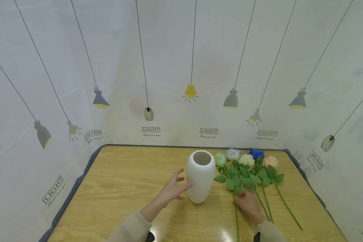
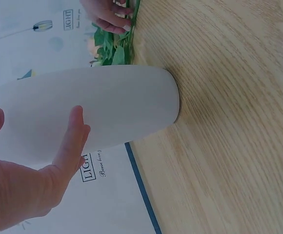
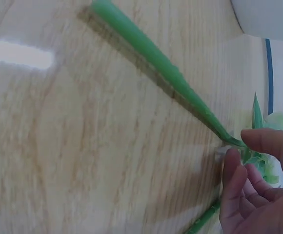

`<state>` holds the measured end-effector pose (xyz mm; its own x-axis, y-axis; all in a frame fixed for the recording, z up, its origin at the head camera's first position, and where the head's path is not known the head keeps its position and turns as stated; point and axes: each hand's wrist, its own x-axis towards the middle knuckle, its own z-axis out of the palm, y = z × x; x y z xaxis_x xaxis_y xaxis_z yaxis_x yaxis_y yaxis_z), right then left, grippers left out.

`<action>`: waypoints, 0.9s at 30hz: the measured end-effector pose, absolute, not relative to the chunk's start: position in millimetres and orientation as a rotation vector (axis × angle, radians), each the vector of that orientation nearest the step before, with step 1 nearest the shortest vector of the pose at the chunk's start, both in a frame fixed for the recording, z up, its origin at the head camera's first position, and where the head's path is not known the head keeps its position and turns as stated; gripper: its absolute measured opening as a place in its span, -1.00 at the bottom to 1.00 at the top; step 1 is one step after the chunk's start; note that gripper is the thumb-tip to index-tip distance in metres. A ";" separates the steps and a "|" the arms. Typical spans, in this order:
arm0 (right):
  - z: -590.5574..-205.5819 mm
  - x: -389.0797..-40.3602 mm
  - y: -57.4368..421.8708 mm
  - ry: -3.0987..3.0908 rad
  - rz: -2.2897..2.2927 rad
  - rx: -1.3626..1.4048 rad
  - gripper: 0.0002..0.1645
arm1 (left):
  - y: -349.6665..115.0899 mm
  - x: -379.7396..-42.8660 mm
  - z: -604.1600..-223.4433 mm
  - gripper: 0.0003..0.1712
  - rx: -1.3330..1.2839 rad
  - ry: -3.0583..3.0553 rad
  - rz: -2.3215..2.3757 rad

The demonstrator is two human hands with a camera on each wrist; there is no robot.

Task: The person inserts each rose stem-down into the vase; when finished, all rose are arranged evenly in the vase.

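A white vase (image 1: 200, 181) stands upright on the wooden table. Beside its left side is my left hand (image 1: 172, 190), fingers spread and slightly bent, fingertips right at the wall; in the left wrist view this hand (image 2: 39, 180) overlaps the vase (image 2: 107, 105). Right of the vase lie several artificial roses, among them a pale green one (image 1: 220, 159), a cream one (image 1: 246, 161), a blue one (image 1: 256, 154) and a peach one (image 1: 270, 162). My right hand (image 1: 248, 203) pinches the leftmost green stem (image 3: 166, 68) just below its leaves, thumb and fingertips close round it.
Three other stems (image 1: 287, 206) spread over the table (image 1: 124, 188) to the right of my right hand. Green leaves (image 1: 248, 181) overlap one another below the blooms. A wall covering (image 1: 169, 67) printed with hanging lamps rises behind the table's dark-edged back.
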<state>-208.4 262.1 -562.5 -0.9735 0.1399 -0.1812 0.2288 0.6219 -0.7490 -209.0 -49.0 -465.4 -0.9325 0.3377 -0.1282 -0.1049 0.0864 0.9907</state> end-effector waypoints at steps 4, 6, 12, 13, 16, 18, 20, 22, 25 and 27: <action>-563.9 -209.9 259.0 2.837 -1.190 0.280 -0.65 | -46.6 -209.1 -464.8 -0.07 0.232 2.044 1.914; -563.0 -209.8 257.2 2.878 -1.167 0.274 -0.66 | -45.7 -209.4 -463.9 -0.08 0.239 2.055 1.907; -560.6 -208.6 253.4 2.850 -1.196 0.309 -0.65 | -44.7 -205.0 -450.6 -0.11 0.244 2.077 1.880; -560.7 -208.6 253.4 2.830 -1.211 0.322 -0.64 | -44.5 -203.1 -446.2 -0.12 0.244 2.080 1.876; -561.2 -209.5 254.7 2.773 -1.271 0.349 -0.63 | -43.4 -197.7 -432.8 -0.16 0.245 2.089 1.868; -560.2 -210.7 255.6 2.685 -1.363 0.341 -0.69 | -42.9 -195.0 -426.3 -0.19 0.247 2.102 1.858; -557.6 -210.6 256.4 2.586 -1.462 0.356 -0.69 | -42.5 -193.6 -422.7 -0.21 0.241 2.110 1.848; -553.1 -210.3 256.9 2.450 -1.584 0.387 -0.66 | -42.4 -193.0 -421.5 -0.23 0.235 2.118 1.840; -544.7 -208.4 256.8 2.329 -1.695 0.419 -0.56 | -42.6 -193.6 -422.4 -0.25 0.231 2.128 1.835; -539.4 -207.7 256.2 2.279 -1.736 0.422 -0.56 | -42.9 -194.3 -423.7 -0.26 0.233 2.134 1.834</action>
